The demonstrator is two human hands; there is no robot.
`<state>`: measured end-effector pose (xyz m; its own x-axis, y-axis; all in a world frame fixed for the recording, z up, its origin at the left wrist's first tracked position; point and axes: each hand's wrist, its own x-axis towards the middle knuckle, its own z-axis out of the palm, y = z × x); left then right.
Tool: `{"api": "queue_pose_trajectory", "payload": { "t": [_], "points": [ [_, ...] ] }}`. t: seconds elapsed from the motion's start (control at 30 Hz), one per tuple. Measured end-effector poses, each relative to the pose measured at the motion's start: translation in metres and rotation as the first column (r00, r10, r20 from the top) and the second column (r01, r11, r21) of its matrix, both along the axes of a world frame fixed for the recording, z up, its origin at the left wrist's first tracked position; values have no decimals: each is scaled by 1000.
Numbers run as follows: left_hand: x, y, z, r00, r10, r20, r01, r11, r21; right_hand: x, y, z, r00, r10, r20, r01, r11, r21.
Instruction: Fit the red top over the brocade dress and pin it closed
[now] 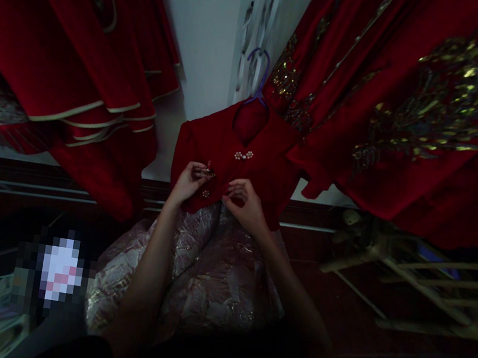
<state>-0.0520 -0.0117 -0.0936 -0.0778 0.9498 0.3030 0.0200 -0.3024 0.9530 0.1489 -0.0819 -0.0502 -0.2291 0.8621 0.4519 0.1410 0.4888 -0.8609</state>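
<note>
Jacket [274,136] hung mid-frame, upper clasp [244,155] joined, lower floral fastener [205,194] apparently left undone, left hand [187,184] pinching a small ornament [208,171], right hand [248,204] half-curled, its grip unclear.

Dim, underexposed: hands [247,205] legible, forearms [148,273] sinking into shadow, bottom edge near black, pale wall [202,30] the brightest big area. Glints on gold sequins [473,85], glare lower right. Wide-angle stretch, soft edges; pixelated patch [61,269] lower left.
</note>
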Motion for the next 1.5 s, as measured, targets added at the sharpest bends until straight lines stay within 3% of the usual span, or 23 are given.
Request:
{"api": "queue_pose_trajectory", "payload": {
  "t": [0.2, 0.3, 0.4, 0.57, 0.83, 1.23, 1.5],
  "points": [
    [9, -1, 5, 1000, -17, -7, 17, 997, 75, -17, 35, -18, 996, -53, -76, 48, 997, -60],
    [15, 2, 0, 1000, -8, 15, 7, 998, 62, -32, 60, -27, 978, -32, -206, -4, 985, -173],
    [19, 6, -5, 998, 15, 56, -17, 999, 41, -43, 76, -36, 944, -108, -312, 36, 973, -228],
    [19, 4, -4, 999, -15, 41, 15, 1000, 7, -49, 83, -43, 938, -142, -317, 87, 980, -182],
    [19, -1, 0, 996, -22, 83, 20, 999, 31, -56, 84, -38, 940, -290, -182, 268, 954, -134],
    [19, -3, 4, 998, 43, 54, -48, 996, 81, -51, 84, -32, 967, -243, -81, 243, 970, -8],
    [17, -3, 2, 986, 163, -27, -158, 980, 124, -52, 79, -22, 973, -214, -85, 219, 974, 54]
  ]
}}
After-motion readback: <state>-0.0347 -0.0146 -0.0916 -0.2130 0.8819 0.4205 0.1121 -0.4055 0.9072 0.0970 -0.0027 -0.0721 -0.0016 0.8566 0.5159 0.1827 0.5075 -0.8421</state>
